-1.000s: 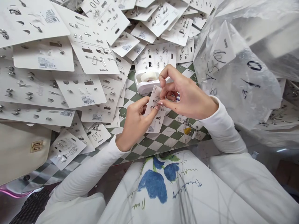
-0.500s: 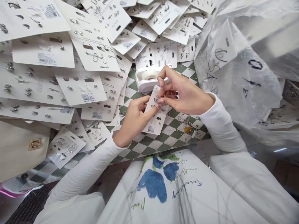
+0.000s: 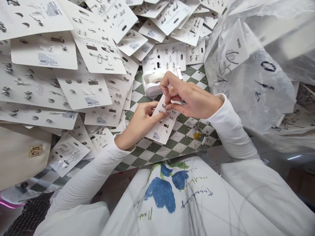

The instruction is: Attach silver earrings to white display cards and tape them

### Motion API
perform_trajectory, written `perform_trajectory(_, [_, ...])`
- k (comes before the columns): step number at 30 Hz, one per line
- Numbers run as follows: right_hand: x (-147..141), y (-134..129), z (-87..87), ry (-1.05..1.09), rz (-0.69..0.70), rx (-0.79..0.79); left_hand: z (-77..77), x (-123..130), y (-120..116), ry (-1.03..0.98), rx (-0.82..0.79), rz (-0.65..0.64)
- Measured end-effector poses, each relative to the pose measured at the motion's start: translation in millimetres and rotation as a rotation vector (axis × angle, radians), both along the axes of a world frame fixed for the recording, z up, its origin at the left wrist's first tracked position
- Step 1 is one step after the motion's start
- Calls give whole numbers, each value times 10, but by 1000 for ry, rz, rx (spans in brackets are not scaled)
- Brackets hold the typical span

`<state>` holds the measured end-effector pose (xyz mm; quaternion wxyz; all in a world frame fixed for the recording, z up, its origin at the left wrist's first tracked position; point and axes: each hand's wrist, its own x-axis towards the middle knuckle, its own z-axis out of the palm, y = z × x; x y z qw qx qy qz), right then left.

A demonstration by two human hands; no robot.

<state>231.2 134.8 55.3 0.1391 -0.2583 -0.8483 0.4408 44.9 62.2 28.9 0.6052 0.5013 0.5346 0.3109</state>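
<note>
A white earring card (image 3: 161,127) with a barcode label and small metal earring backs lies tilted between my hands. My left hand (image 3: 141,121) grips its left edge, thumb pressed on the face of the card. Over the card's upper part, my right hand (image 3: 189,96) is closed, thumb and fingertips pinched together close to the left thumb tip. Whatever sits in that pinch is too small to make out. Just behind the card stands a white tape dispenser (image 3: 150,86) with a roll of tape, partly covered by my right hand.
Many earring cards (image 3: 93,52) pile up at the left and back. A clear plastic bag (image 3: 253,82) with black marker writing bulges at the right. Small metal pieces (image 3: 197,127) and a yellow bit lie on the checkered table cover (image 3: 137,154). A cream bag (image 3: 22,154) sits at the left.
My right hand has shifted slightly left and down over the card. The card's lower end has swung a little to the left, still in my left hand.
</note>
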Motion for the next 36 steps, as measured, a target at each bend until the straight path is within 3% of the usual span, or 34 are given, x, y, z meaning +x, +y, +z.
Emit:
perform_trajectory(6, [20,11,3,-44,-11,12,-12,-2,4,-52,-19,1])
perform_trajectory(11, [134,97,-6,-93,-75,159,2,19,-13,-122,-167,10])
perform_trajectory(15, [229,146,59,-53,-136,38,-24,27,-20,-203,-274,64])
perform_trajectory(18, [232,128,106,-14,-174,-55,-60,25,-21,-229,-226,120])
perform_trajectory(24, [108,60,46,-109,-211,-62,-43,48,-41,-105,-47,185])
perform_trajectory(36, [48,5,-12,-77,-203,-59,-41,49,-48,-135,-59,173])
